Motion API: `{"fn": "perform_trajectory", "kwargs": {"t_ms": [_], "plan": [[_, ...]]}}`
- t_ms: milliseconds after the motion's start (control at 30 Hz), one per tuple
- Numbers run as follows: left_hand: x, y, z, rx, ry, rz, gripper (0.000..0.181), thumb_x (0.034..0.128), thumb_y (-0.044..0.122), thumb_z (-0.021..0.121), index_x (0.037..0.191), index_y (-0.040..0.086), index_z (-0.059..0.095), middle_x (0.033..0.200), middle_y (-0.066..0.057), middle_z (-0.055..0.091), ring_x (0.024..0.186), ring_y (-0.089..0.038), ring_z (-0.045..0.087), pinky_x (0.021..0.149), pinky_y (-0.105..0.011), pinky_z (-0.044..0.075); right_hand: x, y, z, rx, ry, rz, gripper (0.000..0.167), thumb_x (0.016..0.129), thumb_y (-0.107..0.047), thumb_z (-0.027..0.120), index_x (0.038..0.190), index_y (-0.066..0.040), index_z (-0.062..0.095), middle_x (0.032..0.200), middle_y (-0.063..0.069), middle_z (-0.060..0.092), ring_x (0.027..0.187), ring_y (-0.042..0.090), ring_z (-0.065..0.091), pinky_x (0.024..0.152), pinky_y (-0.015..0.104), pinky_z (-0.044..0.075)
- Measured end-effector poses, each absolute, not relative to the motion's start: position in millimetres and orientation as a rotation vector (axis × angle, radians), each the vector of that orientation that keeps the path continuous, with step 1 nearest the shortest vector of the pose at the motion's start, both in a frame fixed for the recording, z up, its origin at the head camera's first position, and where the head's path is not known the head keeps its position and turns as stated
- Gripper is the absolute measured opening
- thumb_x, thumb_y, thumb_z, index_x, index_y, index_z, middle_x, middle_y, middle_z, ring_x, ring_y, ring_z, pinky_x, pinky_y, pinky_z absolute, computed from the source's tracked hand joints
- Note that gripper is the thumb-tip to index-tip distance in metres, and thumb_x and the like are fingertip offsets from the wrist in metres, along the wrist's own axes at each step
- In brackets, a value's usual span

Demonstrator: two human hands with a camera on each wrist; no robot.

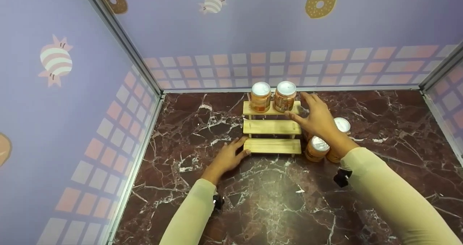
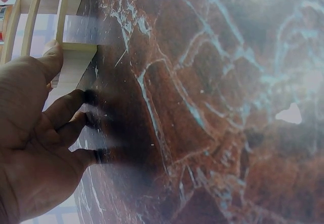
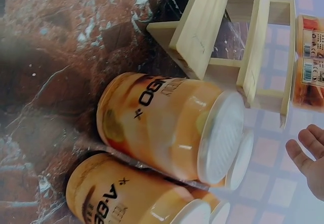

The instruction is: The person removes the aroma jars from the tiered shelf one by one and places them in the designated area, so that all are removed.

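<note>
From the head camera, a wooden rack [image 1: 272,127] of three steps stands on the marbled table [image 1: 275,201], its top step near the table's far edge. On that step, a left jar [image 1: 260,101] and a right jar [image 1: 284,101] stand upright side by side, each with a pale lid. More jars [image 1: 315,153] are grouped off the rack's right end, partly hidden by the arm. The left hand [image 1: 226,158] holds the left end of the lowest step between thumb and forefinger. The right hand [image 1: 318,116] is beside the right end of the top step, thumb and fingers parted and grasping nothing.

From the left wrist camera, the thumb rests against the lowest step's end, while the other fingers spread down toward the tabletop.

From the right wrist camera, the grouped jars stand upright on the table near the rack's lowest step, at least four in number. The right fingers are loosely bent, a gap between them and the right jar.
</note>
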State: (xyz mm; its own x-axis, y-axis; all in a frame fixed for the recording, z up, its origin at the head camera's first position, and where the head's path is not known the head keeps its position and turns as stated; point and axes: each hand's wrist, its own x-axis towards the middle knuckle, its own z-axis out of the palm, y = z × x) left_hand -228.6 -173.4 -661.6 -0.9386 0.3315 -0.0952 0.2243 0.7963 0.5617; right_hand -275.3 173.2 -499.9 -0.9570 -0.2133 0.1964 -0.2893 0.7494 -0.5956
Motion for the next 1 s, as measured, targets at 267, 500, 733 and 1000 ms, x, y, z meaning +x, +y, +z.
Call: {"fn": "perform_trajectory", "kwargs": {"t_ms": [267, 500, 733, 1000], "plan": [[-227, -172, -660, 0.395, 2.797, 0.825, 0.073, 0.1104, 0.066, 0.053, 0.174, 0.033, 0.037, 0.176, -0.021, 0.041, 0.161, -0.049, 0.043, 0.139, -0.065, 0.021, -282, 164, -497, 0.400, -2.835, 0.964, 0.090, 0.100, -0.049, 0.081, 0.164, 0.003, 0.044, 0.159, 0.031, 0.053, 0.143, 0.056, 0.055, 0.121, 0.073, 0.046], [-228, -172, -662, 0.388, 2.780, 0.848, 0.078, 0.1087, 0.070, 0.051, 0.174, 0.031, 0.036, 0.176, -0.018, 0.041, 0.164, -0.044, 0.040, 0.140, -0.064, 0.020, -285, 159, -494, 0.351, -2.859, 0.963, 0.098, 0.100, -0.052, 0.081, 0.168, 0.004, 0.037, 0.161, 0.031, 0.052, 0.146, 0.055, 0.053, 0.124, 0.072, 0.044], [-226, -173, -661, 0.385, 2.768, 0.896, 0.081, 0.1054, 0.076, 0.049, 0.173, 0.034, 0.038, 0.176, -0.013, 0.044, 0.166, -0.037, 0.039, 0.141, -0.063, 0.018, -290, 152, -492, 0.340, -2.867, 0.990, 0.102, 0.100, -0.056, 0.079, 0.168, 0.006, 0.035, 0.164, 0.034, 0.049, 0.151, 0.056, 0.049, 0.128, 0.073, 0.038], [-227, -174, -661, 0.372, 2.755, 0.902, 0.086, 0.1018, 0.082, 0.045, 0.173, 0.034, 0.039, 0.178, -0.012, 0.041, 0.165, -0.041, 0.039, 0.141, -0.060, 0.016, -294, 148, -493, 0.334, -2.812, 1.075, 0.099, 0.100, -0.053, 0.081, 0.166, 0.007, 0.037, 0.151, 0.030, 0.061, 0.140, 0.051, 0.059, 0.122, 0.069, 0.046]]}}
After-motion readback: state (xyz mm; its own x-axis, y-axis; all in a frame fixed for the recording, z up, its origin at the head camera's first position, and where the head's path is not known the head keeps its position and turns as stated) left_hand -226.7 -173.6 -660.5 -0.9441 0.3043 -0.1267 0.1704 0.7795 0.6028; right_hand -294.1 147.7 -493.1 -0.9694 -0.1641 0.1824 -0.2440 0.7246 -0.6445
